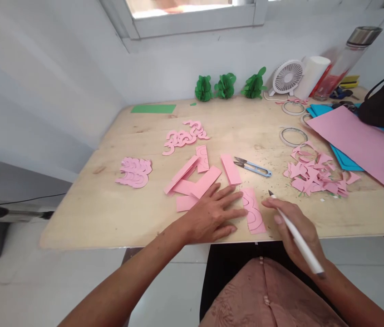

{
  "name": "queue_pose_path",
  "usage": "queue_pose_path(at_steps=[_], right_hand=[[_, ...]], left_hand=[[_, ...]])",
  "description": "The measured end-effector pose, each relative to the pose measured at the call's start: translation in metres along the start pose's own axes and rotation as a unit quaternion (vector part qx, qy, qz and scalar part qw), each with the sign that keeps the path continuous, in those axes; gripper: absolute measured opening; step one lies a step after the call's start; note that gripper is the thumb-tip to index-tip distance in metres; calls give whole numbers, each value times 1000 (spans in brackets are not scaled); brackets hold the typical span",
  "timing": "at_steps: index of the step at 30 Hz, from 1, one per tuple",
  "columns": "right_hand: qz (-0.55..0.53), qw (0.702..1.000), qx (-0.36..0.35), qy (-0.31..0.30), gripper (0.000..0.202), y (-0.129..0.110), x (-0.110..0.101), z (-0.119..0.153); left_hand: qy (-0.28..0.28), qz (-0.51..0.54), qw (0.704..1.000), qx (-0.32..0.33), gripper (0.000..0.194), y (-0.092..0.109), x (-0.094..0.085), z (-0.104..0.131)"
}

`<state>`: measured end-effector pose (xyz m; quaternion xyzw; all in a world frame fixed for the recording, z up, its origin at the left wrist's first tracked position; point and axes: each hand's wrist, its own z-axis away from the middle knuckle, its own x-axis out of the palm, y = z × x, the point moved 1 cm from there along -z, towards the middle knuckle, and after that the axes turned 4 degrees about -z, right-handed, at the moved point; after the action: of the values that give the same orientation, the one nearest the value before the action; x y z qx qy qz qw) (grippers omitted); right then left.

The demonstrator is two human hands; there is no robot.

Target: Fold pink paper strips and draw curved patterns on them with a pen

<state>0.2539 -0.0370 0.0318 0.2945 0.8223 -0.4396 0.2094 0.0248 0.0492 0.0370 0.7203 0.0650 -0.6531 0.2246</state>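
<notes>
A pink strip (255,217) with curved outlines drawn on it lies near the table's front edge. My left hand (214,213) rests flat with its fingers spread, a fingertip at the strip's left edge. In my right hand (297,227) is a white pen (299,240), its dark tip just right of the strip and off the paper. Folded pink strips (207,181) lie beyond my left hand, and another pink strip (231,170) is by itself. Small blue-handled snips (253,167) lie beyond the drawn strip.
Cut pink shapes (134,172) and curly pink pieces (185,137) lie left. Pink scraps (317,175), tape rolls (293,136) and a large pink sheet (365,145) are right. Green paper figures (225,86), a fan (288,77) and a bottle (345,63) stand behind.
</notes>
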Motion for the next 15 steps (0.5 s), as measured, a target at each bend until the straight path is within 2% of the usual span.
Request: queue_pose_path(at_steps=[4,8,11,13,15], right_hand=[[73,987,-126,-60,39,8,13,3],[109,978,-145,-101,39,15,17,9],[108,980,-145,-88,37,17,18,11],[104,981,-143,-74,37,17,19,11],[103,982,-143,-64,36,19,21,11]], left_hand=[[1,-15,1000,4,41,2,-2,-1],[18,-23,1000,-7,41,7,-3,1],[85,-25,995,-38,36,19,0,1],[149,-14,986,-73,31,34,5,0],[188,-11,976,-108,29,52,16,-1]])
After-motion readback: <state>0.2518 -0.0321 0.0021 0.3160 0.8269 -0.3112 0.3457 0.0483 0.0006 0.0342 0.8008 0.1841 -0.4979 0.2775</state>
